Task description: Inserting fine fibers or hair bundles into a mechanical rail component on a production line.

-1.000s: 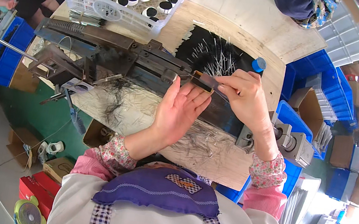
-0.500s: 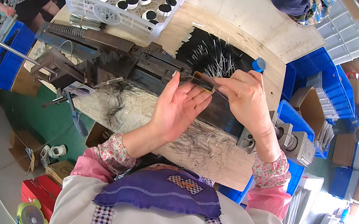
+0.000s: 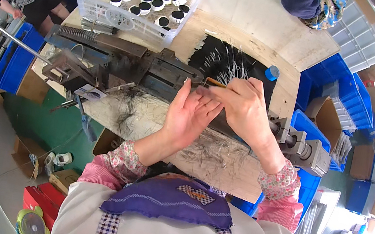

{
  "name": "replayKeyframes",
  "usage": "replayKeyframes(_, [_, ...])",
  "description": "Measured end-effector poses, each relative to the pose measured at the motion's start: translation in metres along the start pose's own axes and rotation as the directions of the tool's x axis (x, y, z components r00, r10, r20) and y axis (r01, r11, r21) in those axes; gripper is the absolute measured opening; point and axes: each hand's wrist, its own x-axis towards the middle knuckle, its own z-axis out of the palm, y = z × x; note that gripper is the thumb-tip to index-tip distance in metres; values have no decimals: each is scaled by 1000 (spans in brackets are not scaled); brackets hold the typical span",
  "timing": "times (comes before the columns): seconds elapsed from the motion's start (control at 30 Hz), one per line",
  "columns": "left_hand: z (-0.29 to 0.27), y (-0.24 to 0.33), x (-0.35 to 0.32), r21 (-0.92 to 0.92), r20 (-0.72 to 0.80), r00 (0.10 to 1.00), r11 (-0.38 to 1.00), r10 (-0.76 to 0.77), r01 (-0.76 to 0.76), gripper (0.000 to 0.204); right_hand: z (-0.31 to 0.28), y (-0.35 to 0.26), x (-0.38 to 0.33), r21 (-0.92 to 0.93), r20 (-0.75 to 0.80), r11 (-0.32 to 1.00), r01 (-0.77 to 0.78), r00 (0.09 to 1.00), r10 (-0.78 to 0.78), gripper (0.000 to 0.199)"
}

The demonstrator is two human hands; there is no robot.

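A long dark metal machine lies across the wooden bench in front of me. My left hand is open, palm turned up, its fingers against the machine's side by a small yellow-edged part. Directly over that part, my right hand has thumb and fingers pinched together; what they hold, if anything, is hidden. Its fingertips are slightly blurred and come close to the left fingers. Behind the hands, many thin silvery wire pieces lie in a loose pile on a black mat.
A clear plastic crate with several black-topped white rolls stands at the far left. A blue cap-like piece sits beside the mat. Loose dark wires litter the bench's near side. Blue bins stand at right; a person's dark sleeve shows beyond the bench.
My right hand has moved slightly left, over the yellow-edged part and nearer the left fingers, covering more of that part. The left hand stays palm up. The whole view has shifted slightly.
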Motion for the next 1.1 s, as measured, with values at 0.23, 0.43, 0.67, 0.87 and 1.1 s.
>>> replayKeyframes(0.23, [29, -11, 3, 366, -437, 891, 930, 126, 47, 62, -20, 28, 11, 125, 40, 968, -216, 976, 213, 12])
replayKeyframes(0.43, [30, -9, 5, 405, -422, 896, 913, 142, 46, 64, -10, 33, 8, 117, 186, 969, -216, 964, 192, 13])
replayKeyframes(0.67, [32, -8, 6, 400, -432, 893, 915, 130, 60, 65, -12, 29, 9, 73, 183, 981, -181, 969, 165, 12])
replayKeyframes(0.87, [32, -5, 4, 404, -415, 904, 912, 107, 77, 63, -26, 25, 6, 273, -23, 902, -333, 936, 352, 17])
replayKeyframes(1.1, [29, -3, 3, 373, -423, 897, 927, 127, 44, 63, -25, -17, -17, -204, 157, 949, -240, 949, 274, 32])
